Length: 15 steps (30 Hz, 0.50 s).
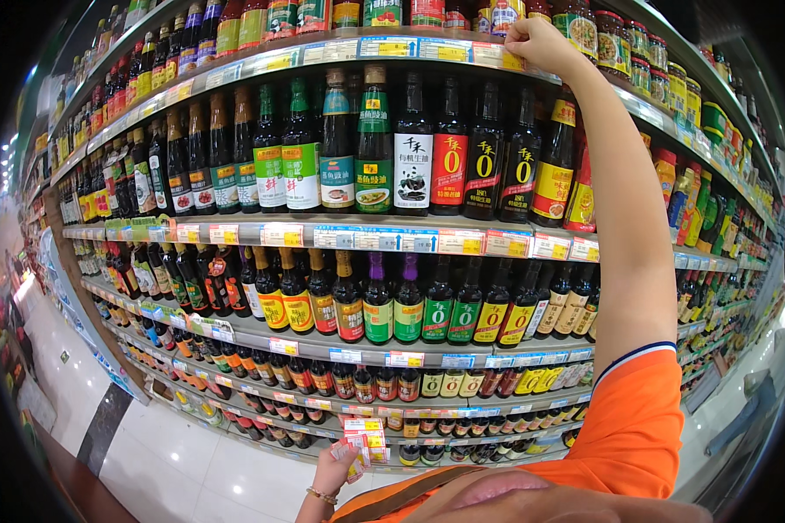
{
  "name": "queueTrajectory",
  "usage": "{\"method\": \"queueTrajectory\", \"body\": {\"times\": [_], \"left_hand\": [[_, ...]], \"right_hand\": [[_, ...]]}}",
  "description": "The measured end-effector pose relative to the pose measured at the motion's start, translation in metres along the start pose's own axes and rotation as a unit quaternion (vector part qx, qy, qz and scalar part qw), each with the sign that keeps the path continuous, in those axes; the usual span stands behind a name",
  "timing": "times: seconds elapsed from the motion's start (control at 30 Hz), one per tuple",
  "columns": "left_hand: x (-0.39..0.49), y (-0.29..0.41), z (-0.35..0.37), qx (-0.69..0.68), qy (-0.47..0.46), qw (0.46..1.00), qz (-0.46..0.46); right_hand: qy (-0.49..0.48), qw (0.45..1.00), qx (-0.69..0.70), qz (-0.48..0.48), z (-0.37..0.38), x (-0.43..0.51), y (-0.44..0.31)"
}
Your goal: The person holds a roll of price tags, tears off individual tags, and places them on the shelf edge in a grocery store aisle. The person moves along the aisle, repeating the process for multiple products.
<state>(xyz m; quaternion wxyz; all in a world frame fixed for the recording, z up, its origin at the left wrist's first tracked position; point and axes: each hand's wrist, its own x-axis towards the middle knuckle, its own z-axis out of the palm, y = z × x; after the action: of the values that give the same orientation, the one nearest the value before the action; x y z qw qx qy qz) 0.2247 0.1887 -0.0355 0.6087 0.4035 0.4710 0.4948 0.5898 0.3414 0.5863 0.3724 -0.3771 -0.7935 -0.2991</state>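
My left hand (332, 469), low in the view with a beaded bracelet at its wrist, grips a fanned stack of paper price tags (365, 439) in red, white and yellow. My right hand (541, 44) reaches up to the upper shelf's price strip (327, 52). Its bent fingers touch the strip by a red and yellow price tag (497, 56); whether they pinch anything is hidden. Jars (575, 29) with printed labels stand just behind this hand. Below it, dark soy sauce bottles (484, 157) line the shelf.
More shelves of sauce bottles (340, 294) curve away to both sides, each with a tag-lined front edge (379, 356). A shiny tiled floor (163, 457) lies at lower left. Another person's leg (736, 418) shows at the far right.
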Motion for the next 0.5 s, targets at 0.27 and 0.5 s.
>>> {"method": "queueTrajectory", "body": {"times": [0.27, 0.5], "left_hand": [[0.0, -0.002, 0.002, -0.018, 0.001, 1.0, 0.017], [-0.001, -0.007, 0.0, -0.021, -0.02, 0.999, 0.031]], "right_hand": [[0.031, 0.988, 0.039, 0.149, 0.015, 0.007, 0.004], [0.013, 0.996, -0.022, 0.085, 0.014, 0.016, 0.022]]}}
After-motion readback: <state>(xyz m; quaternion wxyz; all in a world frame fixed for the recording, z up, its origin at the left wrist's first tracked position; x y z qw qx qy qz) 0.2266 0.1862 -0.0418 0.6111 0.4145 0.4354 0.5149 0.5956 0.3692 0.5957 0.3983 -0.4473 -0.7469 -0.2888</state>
